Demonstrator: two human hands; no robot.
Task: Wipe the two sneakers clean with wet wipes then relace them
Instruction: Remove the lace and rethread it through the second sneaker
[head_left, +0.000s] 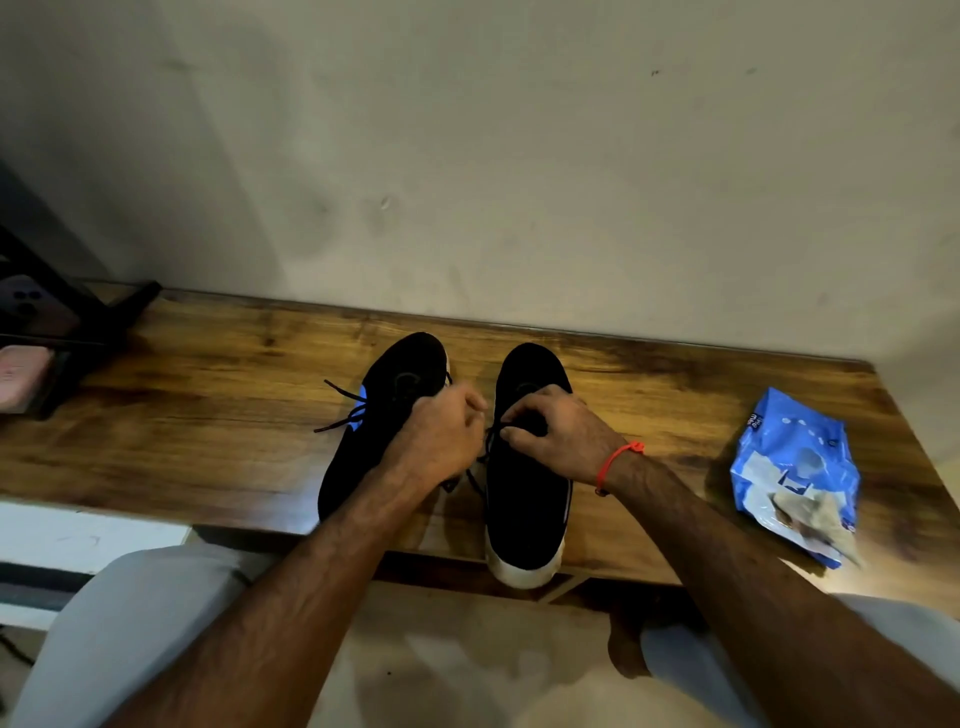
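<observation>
Two black fabric sneakers with white rubber soles stand side by side on the brown wooden table (208, 415), toes toward the wall. I take the right sneaker (524, 499) as the landmark: its heel juts over the near table edge, probably drawn close so the lacing sits within easy reach of both arms. The left sneaker (384, 421) lies just to its left, angled slightly away. Its thin black lace ends (337, 410) trail loose off its far side across a blue patch, so it seems parked there, with its lacing unfinished or at least untied.

Both hands meet above the landmark's lacing. The left hand (441, 436) comes in from the landmark's left, its fingers curled and pinching what looks like the thin black shoelace (488, 441) running from the eyelets. The right hand (550, 431), an orange thread band at its wrist, rests on top of the shoe with fingertips pinching the same lace. This paired grip suits threading or tightening, one hand feeding and the other steadying.

The landmark's upper looks dark, matte and free of obvious dirt; its white heel rim appears a little smudged. Well to its right, near the table's corner, lies the crumpled blue plastic wet-wipe packet (795, 467), set out of the way.
</observation>
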